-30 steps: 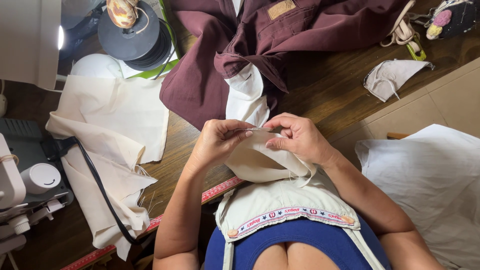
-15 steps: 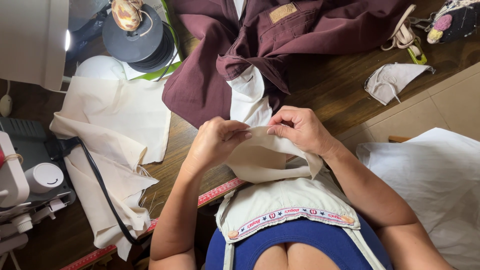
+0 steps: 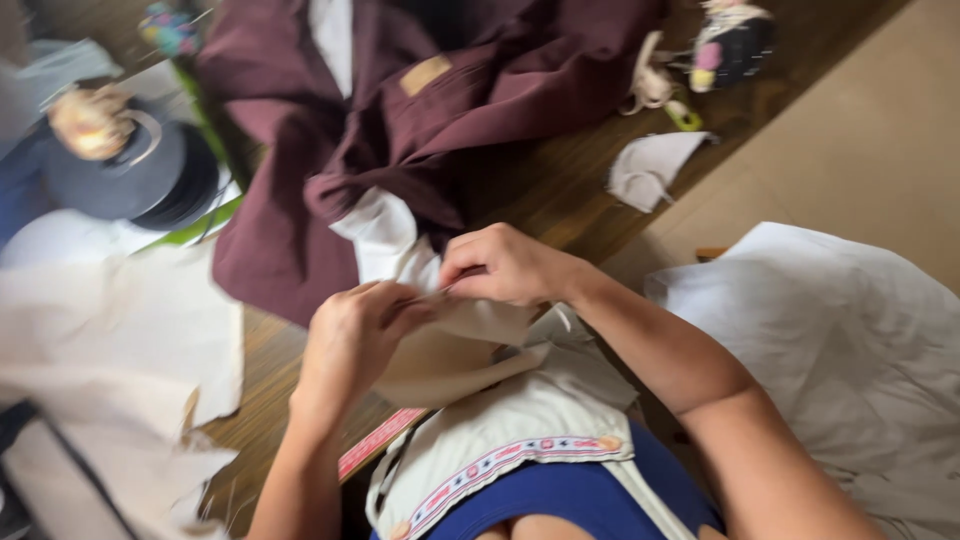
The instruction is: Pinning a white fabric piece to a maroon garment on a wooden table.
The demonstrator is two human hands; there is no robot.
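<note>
A single head-worn camera is looking steeply down from close above, facing the table (image 3: 560, 190) ahead of the person's lap. It is taking in both forearms near the frame's middle, with the view tilting slightly and blurring at the left.

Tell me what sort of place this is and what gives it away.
Most likely a sewing or tailoring workspace. Both hands, left hand and right hand, pinch a folded piece of cream fabric over a dark wooden table, beside a maroon garment and loose cut pieces of cream cloth.
</note>
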